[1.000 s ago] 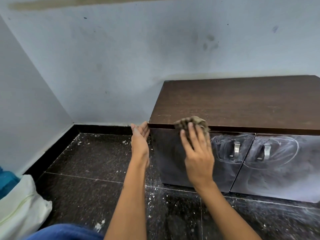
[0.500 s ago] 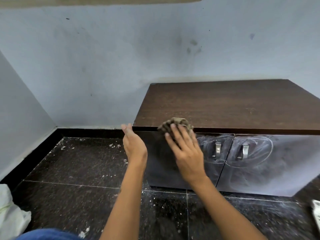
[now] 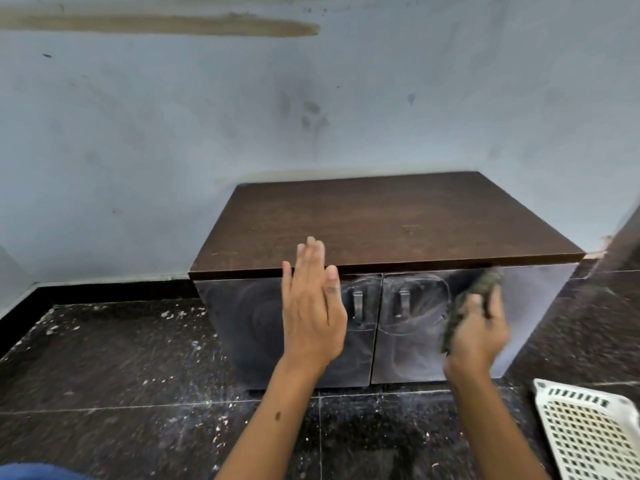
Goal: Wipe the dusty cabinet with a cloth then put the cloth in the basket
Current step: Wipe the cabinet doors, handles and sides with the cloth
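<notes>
- A low cabinet (image 3: 381, 220) stands against a pale blue wall (image 3: 173, 133); its brown top is bare, its two dark doors smeared with dust swirls around metal handles (image 3: 357, 303)
- The left hand (image 3: 311, 313) is raised flat before the left door, fingers (image 3: 310, 261) straight and together; whether it touches the door is unclear
- The right hand (image 3: 476, 336), blurred, grips a dark cloth (image 3: 467, 306) against the right door
- A white lattice basket (image 3: 588, 431) sits on the speckled black floor (image 3: 121, 375) at lower right

We were in a lived-in room of a home: a low wooden cabinet (image 3: 381, 220) stood against a smudged pale-blue wall (image 3: 173, 133), on a dark polished stone floor (image 3: 104, 375) flecked with white debris, a white plastic basket (image 3: 588, 434) nearby.
</notes>
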